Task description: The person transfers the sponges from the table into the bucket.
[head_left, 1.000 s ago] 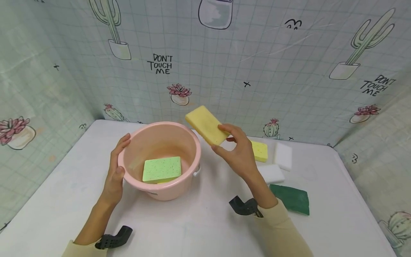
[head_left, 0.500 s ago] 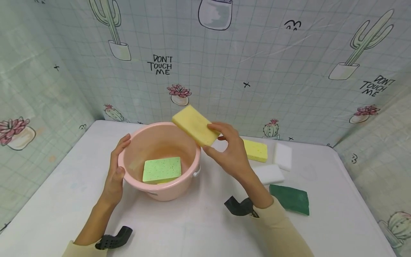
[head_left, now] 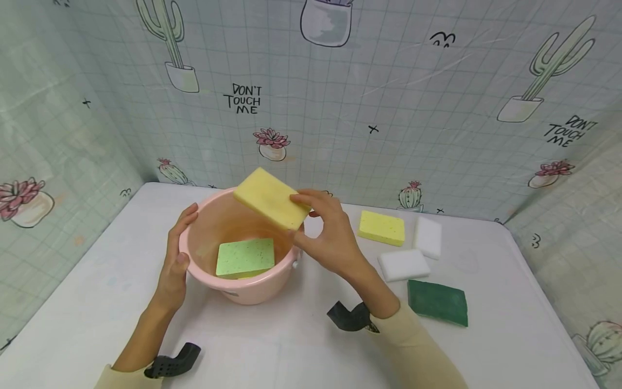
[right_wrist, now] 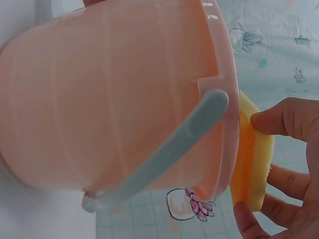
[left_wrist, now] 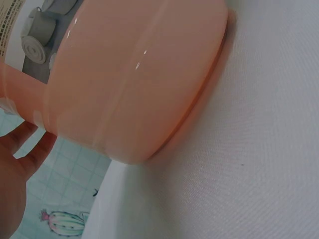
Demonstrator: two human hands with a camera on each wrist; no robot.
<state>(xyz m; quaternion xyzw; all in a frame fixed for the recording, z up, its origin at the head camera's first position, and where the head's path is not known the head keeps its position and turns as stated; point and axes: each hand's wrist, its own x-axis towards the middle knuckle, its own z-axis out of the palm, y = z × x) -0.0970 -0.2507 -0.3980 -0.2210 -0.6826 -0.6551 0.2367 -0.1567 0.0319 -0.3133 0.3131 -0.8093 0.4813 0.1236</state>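
A pink bucket (head_left: 259, 289) stands on the white table; inside it a green speckled sponge (head_left: 245, 257) lies over something yellow, mostly hidden. At the bucket's left side my left hand (head_left: 172, 265) rests with its fingers (left_wrist: 37, 152) extended against the outer wall and its thumb by the rim. My right hand (head_left: 330, 232) pinches a yellow sponge (head_left: 272, 197) by its right end, fingers on top and thumb below. That sponge is tilted over the right part of the bucket's mouth; its orange side faces the rim in the right wrist view.
To the right lie a yellow speckled sponge (head_left: 381, 228), two white sponges (head_left: 403, 265) and a dark green scouring pad (head_left: 437, 302). The bucket's grey handle (right_wrist: 164, 154) hangs down its side. A cactus-print cloth (head_left: 340, 108) encloses the table's back and sides.
My right hand has carried the yellow sponge leftward, from beside the bucket to over its mouth. The left hand and the bucket have stayed put.
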